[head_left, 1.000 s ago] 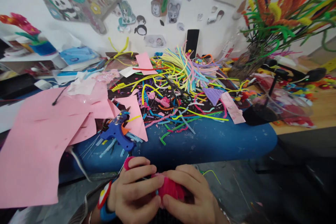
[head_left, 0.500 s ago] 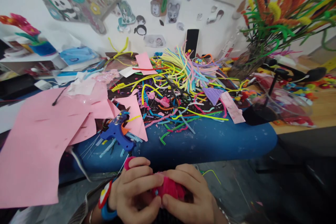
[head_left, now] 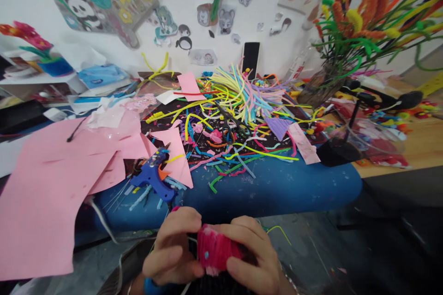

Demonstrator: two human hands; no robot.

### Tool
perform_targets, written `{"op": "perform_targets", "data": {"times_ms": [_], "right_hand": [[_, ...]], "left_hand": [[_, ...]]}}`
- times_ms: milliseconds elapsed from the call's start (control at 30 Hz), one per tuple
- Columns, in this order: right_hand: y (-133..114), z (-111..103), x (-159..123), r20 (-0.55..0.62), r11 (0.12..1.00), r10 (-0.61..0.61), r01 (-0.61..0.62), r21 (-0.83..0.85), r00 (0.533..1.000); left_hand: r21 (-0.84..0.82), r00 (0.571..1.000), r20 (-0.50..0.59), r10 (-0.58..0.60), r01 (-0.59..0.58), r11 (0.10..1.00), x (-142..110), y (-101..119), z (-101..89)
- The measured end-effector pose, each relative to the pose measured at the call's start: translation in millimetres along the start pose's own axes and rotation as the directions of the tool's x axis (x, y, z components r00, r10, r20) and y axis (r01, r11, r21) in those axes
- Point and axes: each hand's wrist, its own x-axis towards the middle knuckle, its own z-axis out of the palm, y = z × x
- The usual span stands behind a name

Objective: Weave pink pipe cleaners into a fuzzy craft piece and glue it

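A deep pink fuzzy block [head_left: 216, 251], which looks wrapped in chenille stems, is between my hands at the bottom middle. A small blue dot shows on its face, and paler pink runs along its lower edge. My right hand [head_left: 254, 253] grips its right side, thumb in front and fingers over the top. At its left edge is my left hand [head_left: 176, 249], fingers bent, with the index fingertip and thumb against the block. A bit of pink [head_left: 175, 208] pokes out beyond the left fingers; what it joins is hidden. A blue glue gun [head_left: 154, 179] lies just beyond the left hand.
Loose chenille stems [head_left: 242, 97] heap across the blue-covered table [head_left: 277, 189], with black scissors [head_left: 230, 126] among them. Pink sheets [head_left: 51, 193] overhang the left edge. A vase [head_left: 320, 83] of fuzzy flowers and a black stand [head_left: 341, 150] are at right.
My left hand has loosened and shifted left and down, uncovering more of the pink block. The block's face is turned more toward me, still in my right hand.
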Motion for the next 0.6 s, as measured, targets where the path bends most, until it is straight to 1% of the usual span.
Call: {"op": "perform_targets", "data": {"times_ms": [33,100,133,200,233,300,400,467,533,567,600], "right_hand": [[1.9,1.7,-1.0,-0.03,1.0,-0.004,0.004,0.017,1.0],[6.0,4.9,-2.8,-0.108,0.998,-0.009,0.016,0.06,0.994],[7.6,6.1,-3.3,-0.13,0.998,-0.011,0.019,0.066,0.991],[9.1,7.3,-3.5,-0.126,0.999,-0.001,0.007,0.046,0.992],[9.1,7.7,-3.6,-0.136,1.0,-0.001,0.004,0.021,0.991],[8.7,8.7,-4.1,-0.175,0.999,0.003,-0.01,-0.041,0.985],[9.9,12.8,-6.5,-0.244,0.989,-0.011,-0.026,-0.148,0.97],[12.7,16.9,-7.6,-0.245,0.985,-0.03,-0.013,-0.171,0.969],[16.1,20.5,-7.5,-0.218,0.995,-0.005,-0.018,-0.101,0.976],[17.5,21.8,-7.2,-0.2,0.999,0.031,-0.039,-0.033,0.979],[18.6,22.7,-6.8,-0.182,0.996,0.084,-0.077,0.044,0.98]], "left_hand": [[-0.037,0.999,-0.028,0.04,-0.041,0.998,-1.5,-1.8,4.2],[-0.072,0.998,-0.02,0.064,-0.065,0.995,-3.4,-2.7,10.8],[-0.068,1.0,0.011,0.025,-0.025,0.997,-4.2,-1.7,13.1],[-0.083,0.997,0.044,-0.06,0.064,0.995,-6.3,2.3,16.4],[-0.097,0.991,0.048,-0.121,0.126,0.987,-7.8,4.9,18.1],[-0.148,0.965,0.044,-0.258,0.262,0.954,-11.7,10.2,22.8],[-0.243,0.903,0.031,-0.428,0.422,0.873,-18.9,15.5,33.4],[-0.305,0.834,0.039,-0.551,0.535,0.788,-23.1,15.6,40.0],[-0.374,0.751,0.046,-0.658,0.624,0.686,-25.3,12.6,43.6],[-0.412,0.719,0.043,-0.694,0.645,0.643,-25.3,10.3,44.0],[-0.45,0.696,0.033,-0.718,0.652,0.611,-24.6,7.8,43.7]]}}
